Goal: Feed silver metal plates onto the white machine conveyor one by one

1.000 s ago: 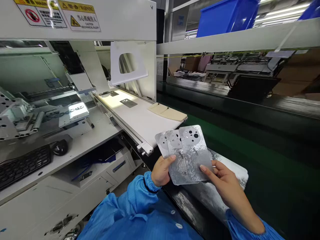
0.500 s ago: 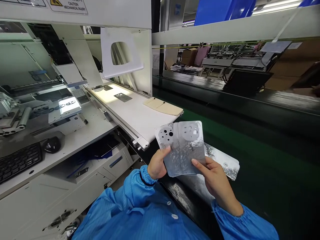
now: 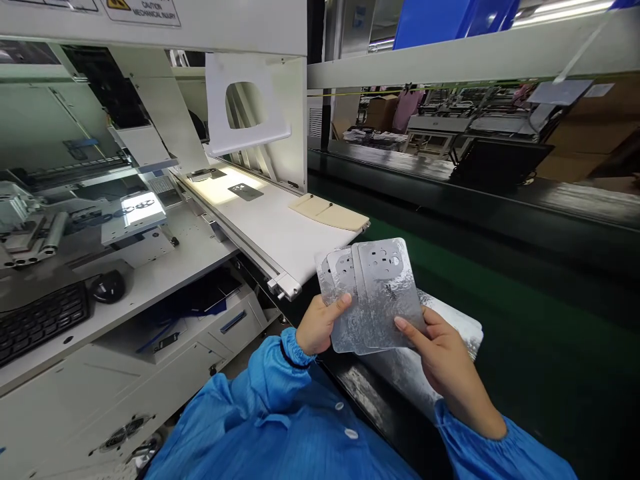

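Observation:
Several thin, shiny phone back panels point(image 3: 385, 310), with groups of camera holes near their upper ends, are fanned out between my hands. My left hand point(image 3: 323, 323) pinches the left-hand panels, thumb on top. My right hand point(image 3: 443, 343) grips the right-hand panel by its lower right edge, thumb on its face. Beneath and beyond my right hand, another silvery sheet point(image 3: 463, 320) lies over the green surface, partly hidden. A dark panel point(image 3: 245, 191) with camera holes rests on the white conveyor belt point(image 3: 260, 230) ahead to the left.
A beige plate point(image 3: 330, 213) lies across the belt's near right end. At left are a keyboard point(image 3: 45, 320), a mouse point(image 3: 109, 287) and a machine bench. A long green conveyor point(image 3: 520, 293) runs on the right, with a black screen point(image 3: 500, 167) behind it.
The panels in my hands have spread apart into a wider fan. My right hand has moved slightly right with its panel; my left thumb has slid right over the panels.

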The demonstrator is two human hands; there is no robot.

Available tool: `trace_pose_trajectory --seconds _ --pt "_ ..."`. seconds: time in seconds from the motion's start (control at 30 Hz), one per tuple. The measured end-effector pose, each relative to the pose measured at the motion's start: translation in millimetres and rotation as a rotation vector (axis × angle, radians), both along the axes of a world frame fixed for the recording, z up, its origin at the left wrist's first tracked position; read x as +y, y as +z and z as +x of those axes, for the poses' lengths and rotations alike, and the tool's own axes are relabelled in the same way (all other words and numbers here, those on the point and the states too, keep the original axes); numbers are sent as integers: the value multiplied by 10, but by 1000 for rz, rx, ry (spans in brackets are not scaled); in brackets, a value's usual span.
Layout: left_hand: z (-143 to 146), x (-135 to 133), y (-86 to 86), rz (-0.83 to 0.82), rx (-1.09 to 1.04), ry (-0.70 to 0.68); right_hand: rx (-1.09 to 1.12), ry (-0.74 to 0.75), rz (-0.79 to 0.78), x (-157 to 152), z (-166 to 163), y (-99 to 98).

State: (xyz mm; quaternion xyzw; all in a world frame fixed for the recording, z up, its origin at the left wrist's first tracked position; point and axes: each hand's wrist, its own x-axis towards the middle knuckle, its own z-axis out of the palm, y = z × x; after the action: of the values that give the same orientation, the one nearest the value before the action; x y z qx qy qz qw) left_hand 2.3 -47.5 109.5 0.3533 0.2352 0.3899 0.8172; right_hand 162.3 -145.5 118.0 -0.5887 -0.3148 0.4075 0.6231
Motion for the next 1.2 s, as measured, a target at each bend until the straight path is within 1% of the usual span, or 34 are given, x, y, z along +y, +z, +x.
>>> trace_pose_trajectory --seconds 0.1,0.2,0.27,0.33,0.43,0.5,0.63,0.77,0.9,1.0,1.07,1.13,1.2 --pt "18 -1 -7 -61 -35 39 -20 -92 10 0 31 20" --pt "34 -7 -3 -72 -61 78 6 -99 13 8 70 54" --pt "46 -26 1 -70 -61 69 16 -50 -4 22 58 42" --pt "63 -59 -5 -74 -54 31 -8 29 -28 36 15 3" --pt "93 -117 -42 -81 -72 -38 -105 154 -66 52 -62 -60" --pt "107 -145 -77 -103 -95 -60 -173 181 -84 61 -95 -82" --pt "92 -159 -121 -141 -160 -74 -260 123 -55 101 -95 -102" --pt "49 -141 -111 -89 -213 -104 -274 30 -46 157 -49 -155" --pt "6 -103 -146 -34 -224 -98 -264 22 -87 171 22 -175" --pt "-49 -59 -253 -33 -214 -101 -195 9 -121 175 84 -79" --pt "-102 -31 -341 -46 -198 -148 -119 -44 -129 222 116 37" --pt "-155 -7 -423 -47 -194 -220 -81 -108 -110 347 120 163" --pt "-189 14 -499 -47 -216 -286 -118 -134 -75 573 85 269"
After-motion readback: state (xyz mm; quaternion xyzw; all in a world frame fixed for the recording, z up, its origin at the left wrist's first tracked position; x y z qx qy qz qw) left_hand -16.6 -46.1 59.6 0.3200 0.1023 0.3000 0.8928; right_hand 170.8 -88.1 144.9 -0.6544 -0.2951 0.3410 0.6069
